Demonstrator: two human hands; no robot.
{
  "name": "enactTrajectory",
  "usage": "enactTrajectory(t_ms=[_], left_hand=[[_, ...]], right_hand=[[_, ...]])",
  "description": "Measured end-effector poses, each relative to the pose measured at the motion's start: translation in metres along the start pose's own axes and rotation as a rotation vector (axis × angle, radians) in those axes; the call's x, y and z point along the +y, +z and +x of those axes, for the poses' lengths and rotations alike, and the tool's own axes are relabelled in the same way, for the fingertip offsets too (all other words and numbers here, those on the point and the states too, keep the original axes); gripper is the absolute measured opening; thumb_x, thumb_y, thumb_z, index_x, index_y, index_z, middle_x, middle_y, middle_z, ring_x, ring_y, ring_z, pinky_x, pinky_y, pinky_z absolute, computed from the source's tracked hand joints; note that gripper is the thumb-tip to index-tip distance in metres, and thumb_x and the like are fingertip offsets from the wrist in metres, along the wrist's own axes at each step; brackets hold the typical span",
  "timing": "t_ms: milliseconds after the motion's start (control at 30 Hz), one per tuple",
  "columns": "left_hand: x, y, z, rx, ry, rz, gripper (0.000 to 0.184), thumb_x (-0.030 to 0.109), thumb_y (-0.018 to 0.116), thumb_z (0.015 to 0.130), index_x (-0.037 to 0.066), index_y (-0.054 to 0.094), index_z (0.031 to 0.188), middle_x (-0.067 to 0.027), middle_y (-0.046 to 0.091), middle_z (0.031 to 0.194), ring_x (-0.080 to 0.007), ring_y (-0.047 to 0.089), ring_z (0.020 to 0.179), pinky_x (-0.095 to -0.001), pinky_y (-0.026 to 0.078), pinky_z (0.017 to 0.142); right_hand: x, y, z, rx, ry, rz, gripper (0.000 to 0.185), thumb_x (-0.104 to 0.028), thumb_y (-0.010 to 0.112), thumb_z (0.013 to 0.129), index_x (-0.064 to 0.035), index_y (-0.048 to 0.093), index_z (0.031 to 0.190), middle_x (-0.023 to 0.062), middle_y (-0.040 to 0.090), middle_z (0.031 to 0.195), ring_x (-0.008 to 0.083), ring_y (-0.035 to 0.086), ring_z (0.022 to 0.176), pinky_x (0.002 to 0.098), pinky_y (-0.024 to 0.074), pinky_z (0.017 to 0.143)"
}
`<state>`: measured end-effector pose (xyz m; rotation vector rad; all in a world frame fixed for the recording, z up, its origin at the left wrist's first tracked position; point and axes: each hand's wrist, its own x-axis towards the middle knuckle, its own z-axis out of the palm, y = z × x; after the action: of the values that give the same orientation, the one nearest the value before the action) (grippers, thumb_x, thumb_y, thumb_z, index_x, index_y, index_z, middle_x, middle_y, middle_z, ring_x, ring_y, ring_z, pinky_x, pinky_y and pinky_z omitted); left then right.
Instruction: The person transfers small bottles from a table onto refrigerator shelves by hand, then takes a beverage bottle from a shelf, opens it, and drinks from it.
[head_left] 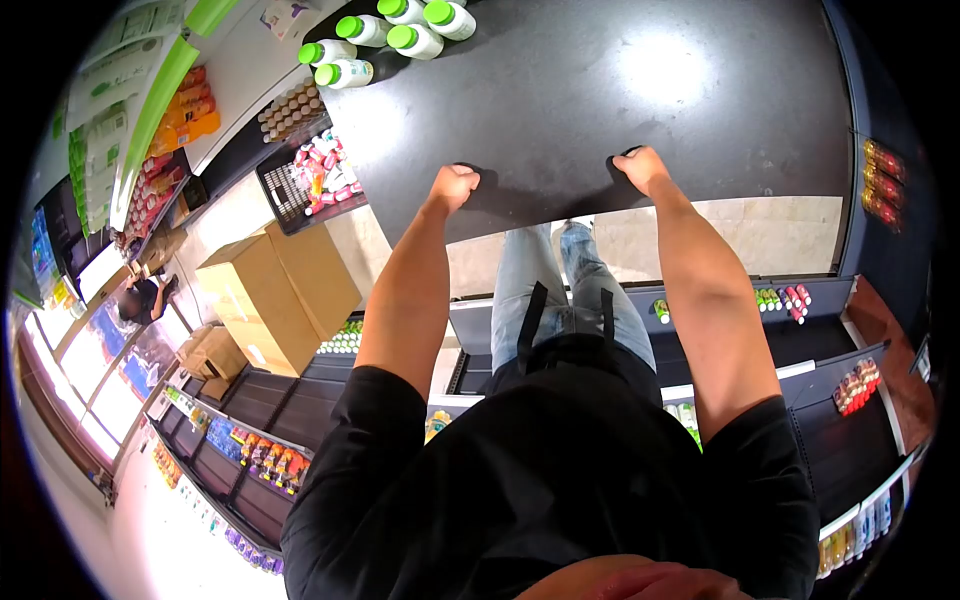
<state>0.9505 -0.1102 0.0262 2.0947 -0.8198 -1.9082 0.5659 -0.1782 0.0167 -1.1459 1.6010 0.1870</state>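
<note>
A large dark grey tabletop (560,110) stretches out in front of me. My left hand (457,187) is curled into a fist over its near left part, and nothing shows in it. Over the near right part, my right hand (640,168) is closed too, its thumb pointing inward, with nothing visible in the fingers. Whether the fists touch the surface is hard to tell. Several white bottles with green caps (415,41) lie or stand at the far left of the tabletop, away from both hands.
Left of the tabletop is a black crate (285,198) with red and white bottles. Large cardboard boxes (262,300) stand on the left. Stocked shelves (280,400) run behind me on both sides. Another person (143,300) is far off at the left.
</note>
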Motion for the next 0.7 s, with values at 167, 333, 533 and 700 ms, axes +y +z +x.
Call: enactTrajectory(t_ms=[167, 333, 533, 700], left_hand=[[-0.005, -0.001, 0.003, -0.010, -0.002, -0.005, 0.018, 0.010, 0.058, 0.071, 0.007, 0.049, 0.056, 0.0021, 0.039, 0.049, -0.0085, 0.033, 0.042, -0.0292, 0.021, 0.040], [-0.010, -0.001, 0.008, -0.002, 0.008, 0.006, 0.018, 0.011, 0.058, 0.071, 0.007, 0.049, 0.056, 0.0018, 0.039, 0.048, -0.0086, 0.033, 0.041, -0.0292, 0.021, 0.040], [-0.011, -0.002, 0.010, -0.016, 0.016, 0.009, 0.018, 0.011, 0.058, 0.070, 0.007, 0.049, 0.056, 0.0015, 0.038, 0.047, -0.0090, 0.033, 0.040, -0.0297, 0.021, 0.039], [-0.008, -0.002, 0.006, -0.013, 0.009, 0.014, 0.019, 0.011, 0.058, 0.070, 0.008, 0.048, 0.054, 0.0018, 0.037, 0.047, -0.0092, 0.033, 0.040, -0.0299, 0.021, 0.039]], right_hand=[[-0.004, -0.003, -0.002, -0.024, 0.012, -0.031, 0.039, -0.033, 0.063, 0.076, 0.0052, 0.066, 0.080, 0.0218, 0.065, 0.078, 0.0309, 0.061, 0.077, 0.0387, 0.0458, 0.076], [-0.002, -0.002, -0.003, 0.003, -0.028, -0.017, 0.040, -0.034, 0.062, 0.076, 0.0054, 0.066, 0.081, 0.0223, 0.065, 0.080, 0.0329, 0.061, 0.077, 0.0389, 0.0459, 0.076], [-0.002, -0.002, -0.002, 0.003, -0.035, -0.023, 0.040, -0.034, 0.062, 0.076, 0.0053, 0.066, 0.083, 0.0227, 0.065, 0.082, 0.0335, 0.061, 0.079, 0.0387, 0.0460, 0.078], [-0.005, -0.004, -0.005, -0.002, -0.017, -0.020, 0.040, -0.034, 0.062, 0.076, 0.0052, 0.066, 0.084, 0.0230, 0.065, 0.082, 0.0338, 0.061, 0.080, 0.0389, 0.0460, 0.078]])
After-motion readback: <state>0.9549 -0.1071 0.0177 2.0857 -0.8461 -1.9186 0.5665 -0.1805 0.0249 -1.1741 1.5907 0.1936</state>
